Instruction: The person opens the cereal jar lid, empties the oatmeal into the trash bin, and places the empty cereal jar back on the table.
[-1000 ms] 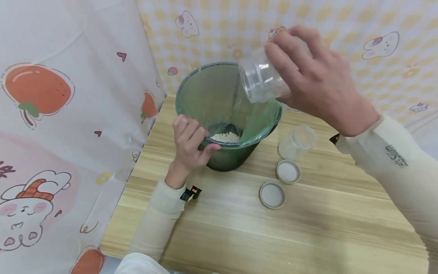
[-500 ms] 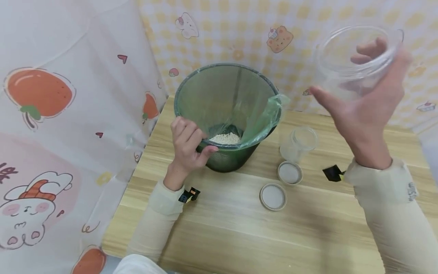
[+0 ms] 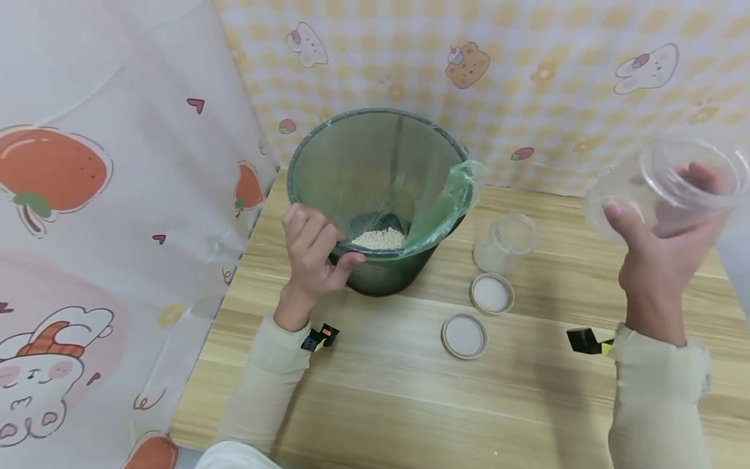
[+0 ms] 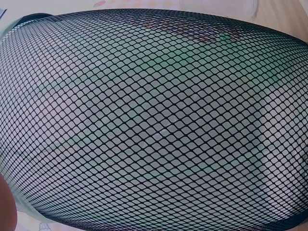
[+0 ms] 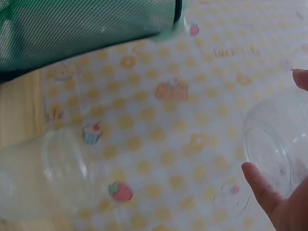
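Note:
My left hand point(image 3: 312, 251) grips the near-left rim of a dark mesh wastebasket point(image 3: 375, 277), fingers over the edge and thumb outside. A thin green plastic bag point(image 3: 448, 208) lines it, and a small heap of pale grains point(image 3: 379, 239) lies at the bottom. In the left wrist view the black mesh point(image 4: 159, 120) fills the frame. Raised at the right, my right hand point(image 3: 665, 267) holds a clear plastic jar point(image 3: 621, 182) around its side, lidless mouth tilted up and to the right. In the right wrist view the thumb lies along this jar point(image 5: 272, 139).
A second clear jar point(image 3: 504, 244) stands open on the wooden table point(image 3: 381, 404), right of the wastebasket. Two round lids point(image 3: 492, 293) lie near it, white inner faces up. Patterned cloths point(image 3: 527, 85) hang behind and at the left.
My right hand has moved from over the wastebasket to the far right and then lower, turning the jar from mouth-down to mouth-up. The left hand keeps its grip on the rim.

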The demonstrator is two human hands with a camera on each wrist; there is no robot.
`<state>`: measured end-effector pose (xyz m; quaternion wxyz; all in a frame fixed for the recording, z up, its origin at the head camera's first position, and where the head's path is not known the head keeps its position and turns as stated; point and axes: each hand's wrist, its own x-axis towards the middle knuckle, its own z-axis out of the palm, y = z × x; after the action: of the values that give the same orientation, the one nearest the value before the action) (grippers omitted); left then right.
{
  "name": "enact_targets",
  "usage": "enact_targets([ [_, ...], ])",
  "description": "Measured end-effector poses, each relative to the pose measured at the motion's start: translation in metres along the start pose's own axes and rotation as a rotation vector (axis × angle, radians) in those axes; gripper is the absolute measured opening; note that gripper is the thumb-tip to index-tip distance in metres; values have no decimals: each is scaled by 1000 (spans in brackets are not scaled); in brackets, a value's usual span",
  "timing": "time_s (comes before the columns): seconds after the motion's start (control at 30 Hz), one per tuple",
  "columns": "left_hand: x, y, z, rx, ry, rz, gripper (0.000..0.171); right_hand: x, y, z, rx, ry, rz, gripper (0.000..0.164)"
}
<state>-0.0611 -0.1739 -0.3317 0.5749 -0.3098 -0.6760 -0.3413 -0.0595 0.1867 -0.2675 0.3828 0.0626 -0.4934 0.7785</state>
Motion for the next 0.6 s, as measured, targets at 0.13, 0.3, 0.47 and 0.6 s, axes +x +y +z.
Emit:
enact_targets([
  [0.13,0,1,0,-4,0,3,58,-7,12,-36,-108,-37,55,72],
  [0.3,1,1,-2,-8,-6,13,57,-24,35,-83,-273,-16,261,78],
  [0.47,1,1,-2,-7,-17,12,57,-36,61,-116,-386,4,469,83],
  [0.6,0,2,-2,-7,-22,10,57,-45,77,-133,-459,13,556,86],
])
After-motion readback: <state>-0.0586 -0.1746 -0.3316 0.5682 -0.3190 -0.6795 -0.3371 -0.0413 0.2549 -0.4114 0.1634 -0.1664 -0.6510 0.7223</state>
